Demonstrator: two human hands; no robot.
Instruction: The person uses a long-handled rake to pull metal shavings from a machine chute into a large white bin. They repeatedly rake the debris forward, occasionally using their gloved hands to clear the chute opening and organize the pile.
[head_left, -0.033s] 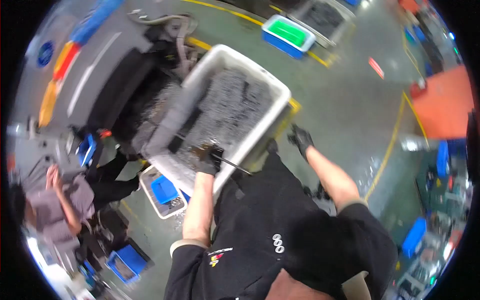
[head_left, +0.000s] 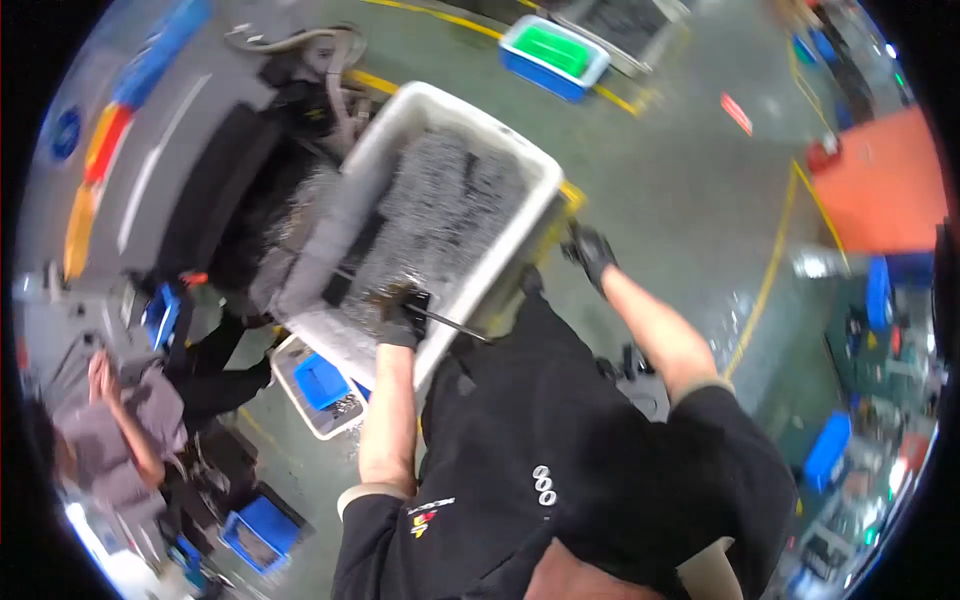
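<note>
A large white tub point(head_left: 537, 205) in front of me holds a heap of small grey, shiny metal pieces point(head_left: 440, 200). My left hand point(head_left: 400, 325), in a dark glove, is down inside the tub's near end. Its fingers are closed round a thin dark rod point(head_left: 455, 325), which sticks out over the tub's near right rim. Beside those fingers shows a brownish, blurred patch, too unclear to name. My right hand point(head_left: 592, 255), also dark-gloved, is held out over the floor to the right of the tub. It holds nothing, and its fingers look loosely apart.
Left of the tub stands a grey machine point(head_left: 170, 130) with a dark opening. A small white tray with a blue bin point(head_left: 322, 382) sits near the tub's left corner. A seated person point(head_left: 125, 410) is at the left. Beyond the tub stands a blue crate with a green inside point(head_left: 553, 52).
The whole view has shifted slightly, so everything sits a little further left and up. My left hand keeps its hold on the rod; my right hand stays beside the tub.
</note>
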